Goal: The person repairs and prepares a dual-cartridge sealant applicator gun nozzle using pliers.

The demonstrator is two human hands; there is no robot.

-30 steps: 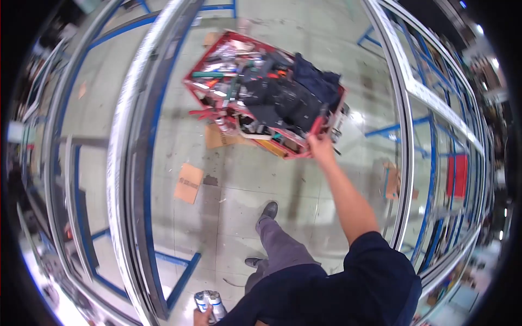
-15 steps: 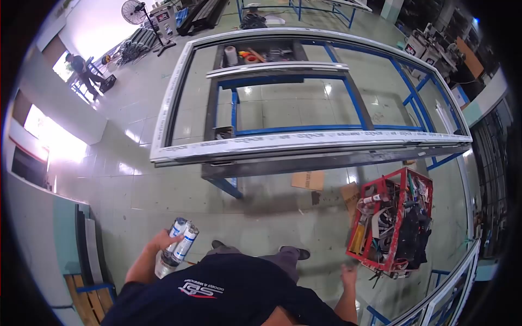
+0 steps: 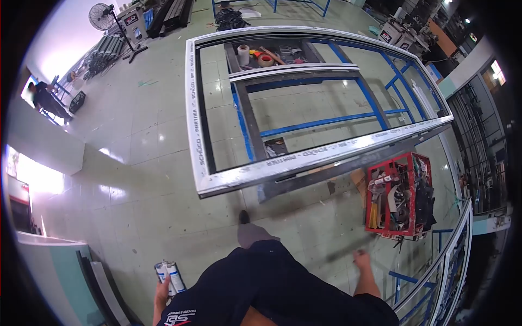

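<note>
At the lower left, my left hand (image 3: 162,292) is closed around white-and-blue cartridges (image 3: 175,277) that look like sealant tubes. Two of them show side by side, and my palm hides part of the bundle. My right hand (image 3: 361,257) hangs low over the floor at the right, empty, its fingers loosely apart. Nearest to it is a red open-framed tool box (image 3: 387,213), crowded with tools, standing on the floor and not touched. Ahead of me a large white window frame (image 3: 304,161) with printed protective film lies flat across a blue-and-black work stand (image 3: 321,120).
Tape rolls (image 3: 265,60) and other items sit in a tray on the stand. More frames (image 3: 435,271) lean at the lower right. Dark panels (image 3: 95,285) stand against the left wall. A pedestal fan (image 3: 102,17) and a seated person (image 3: 48,100) are farther off.
My view has shifted left along the window frame, and one foot is now forward. The cartridges stay in my left hand, now lower in view. The far person appears nearer the left edge.
</note>
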